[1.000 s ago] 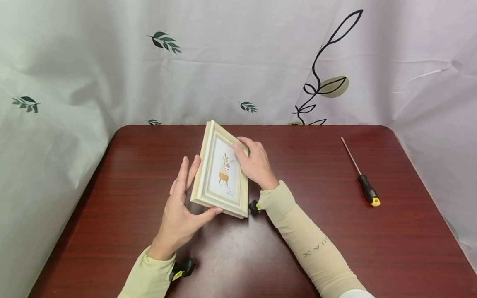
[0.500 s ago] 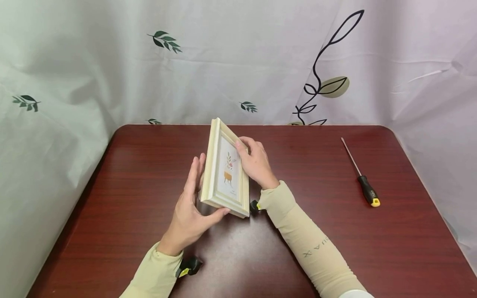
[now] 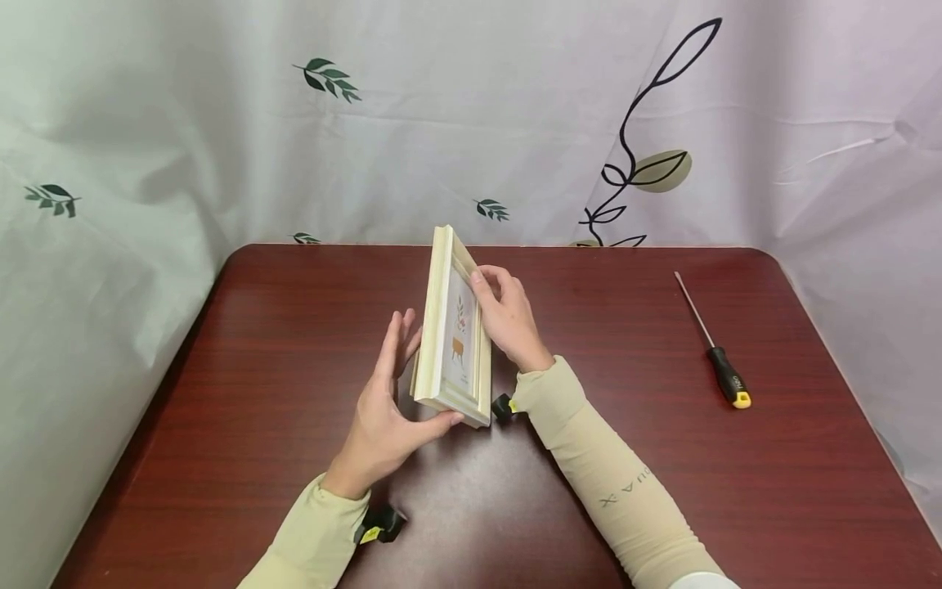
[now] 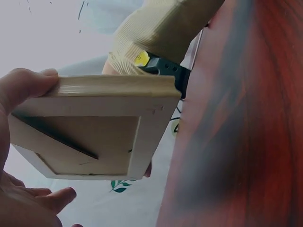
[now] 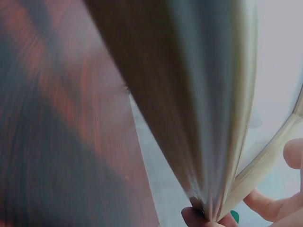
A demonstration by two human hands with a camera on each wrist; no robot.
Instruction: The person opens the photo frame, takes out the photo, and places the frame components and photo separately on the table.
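A cream picture frame (image 3: 434,319) is held up over the table, turned so that its left side edge and narrowed front show. Behind its pane is a print of a plant in an orange pot. My right hand (image 3: 508,319) grips the right edge, thumb on the front and fingers behind. My left hand (image 3: 384,417) rests its thumb along the bottom edge, while its other fingers stretch up beside the back. In the left wrist view, the frame's back (image 4: 85,142) shows a recessed panel crossed by a dark strip, with the left fingers (image 4: 57,198) apart from it.
A flat-tipped screwdriver (image 3: 717,360) with a black and yellow handle lies on the right of the dark red table (image 3: 603,311). A pale curtain (image 3: 412,123) with leaf patterns hangs behind the table. Small black cameras (image 3: 383,523) are strapped to the wrists.
The picture frame has turned further, so its front faces more to the right and its left side shows more. My left hand has moved right with it; the right hand keeps its grip.
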